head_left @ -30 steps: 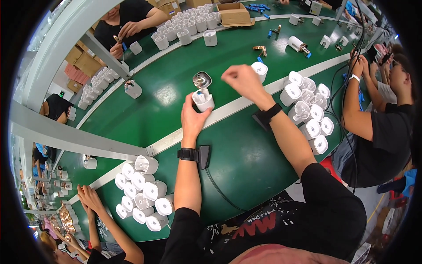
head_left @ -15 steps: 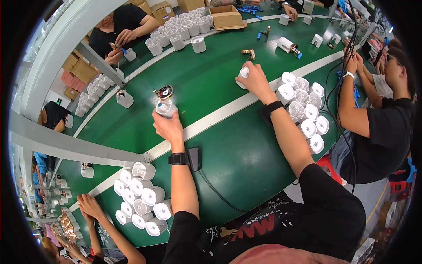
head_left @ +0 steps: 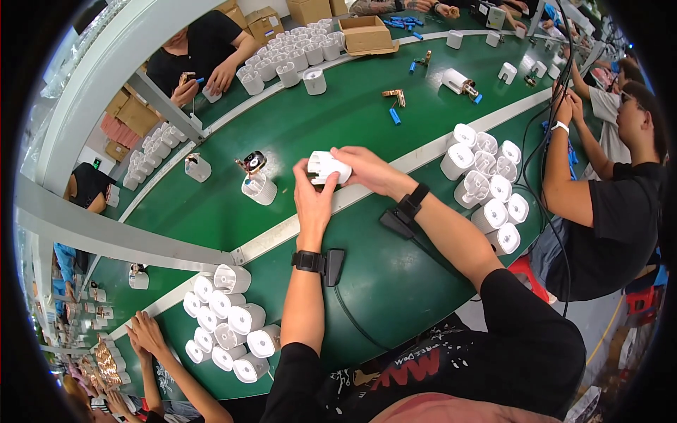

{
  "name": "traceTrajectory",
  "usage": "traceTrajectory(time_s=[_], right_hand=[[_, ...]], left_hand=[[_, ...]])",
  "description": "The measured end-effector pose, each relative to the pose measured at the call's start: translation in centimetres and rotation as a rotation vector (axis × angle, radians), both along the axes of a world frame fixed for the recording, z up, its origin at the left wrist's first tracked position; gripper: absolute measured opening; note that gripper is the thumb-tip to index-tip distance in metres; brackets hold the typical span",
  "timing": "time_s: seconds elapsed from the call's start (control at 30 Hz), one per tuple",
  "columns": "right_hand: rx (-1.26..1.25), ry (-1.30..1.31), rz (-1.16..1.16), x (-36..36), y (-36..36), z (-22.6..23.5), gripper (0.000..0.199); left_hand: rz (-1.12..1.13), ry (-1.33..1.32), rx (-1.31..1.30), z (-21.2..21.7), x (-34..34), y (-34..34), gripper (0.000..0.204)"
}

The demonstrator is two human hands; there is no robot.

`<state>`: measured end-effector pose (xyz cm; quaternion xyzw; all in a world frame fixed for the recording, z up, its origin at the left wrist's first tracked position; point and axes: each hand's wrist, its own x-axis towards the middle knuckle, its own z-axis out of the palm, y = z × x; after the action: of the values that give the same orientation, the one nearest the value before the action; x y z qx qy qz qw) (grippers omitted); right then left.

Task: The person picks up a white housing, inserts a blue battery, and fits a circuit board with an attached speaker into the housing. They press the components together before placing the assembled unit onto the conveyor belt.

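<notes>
A white plastic housing (head_left: 329, 166) is held between both hands over the green work surface, near its pale dividing rail. From the left, my left hand (head_left: 312, 204) wraps its fingers and thumb around it. My right hand (head_left: 367, 170) grips the opposite side, fingers closed. Just left of them stands another white housing (head_left: 259, 190), with a small dark round part and copper-coloured pieces (head_left: 252, 163) sticking up from its top. Neither hand touches that one.
White housings are grouped at the lower left (head_left: 246, 319) and right (head_left: 486, 169). A copper-coloured bracket (head_left: 396, 97) and blue cylinder (head_left: 395, 117) lie beyond my hands. A grey metal frame (head_left: 127, 229) crosses the left side; black cables (head_left: 553, 141) hang at right. Co-workers sit around.
My left hand has let go of the housing with the dark round part and moved right. My right hand has brought its white housing leftward, and both hands now hold it.
</notes>
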<state>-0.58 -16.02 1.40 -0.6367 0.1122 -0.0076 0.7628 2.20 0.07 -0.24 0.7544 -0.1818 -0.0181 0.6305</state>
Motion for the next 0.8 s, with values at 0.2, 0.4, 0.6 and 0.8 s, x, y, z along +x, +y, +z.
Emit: traceTrajectory(time_s=[0.2,0.4,0.6,0.8], right_hand=[[-0.973,-0.247,-0.431,2.1,-5.6,-2.2,0.036],[-1.143,0.001,-0.656,2.5,-11.2,-3.2,0.034],[-1.296,0.081,-0.572,3.3,-9.5,-3.5,0.033],[-0.732,-0.028,-0.284,3.1,-8.9,-4.1,0.035]], left_hand=[[0.043,-0.08,0.147,-0.7,0.4,1.3,0.068],[-0.011,-0.309,0.229,-0.7,0.0,0.2,0.063],[-0.005,-0.263,0.232,-0.3,0.1,0.3,0.064],[-0.045,-0.278,0.192,-0.5,0.1,0.3,0.065]])
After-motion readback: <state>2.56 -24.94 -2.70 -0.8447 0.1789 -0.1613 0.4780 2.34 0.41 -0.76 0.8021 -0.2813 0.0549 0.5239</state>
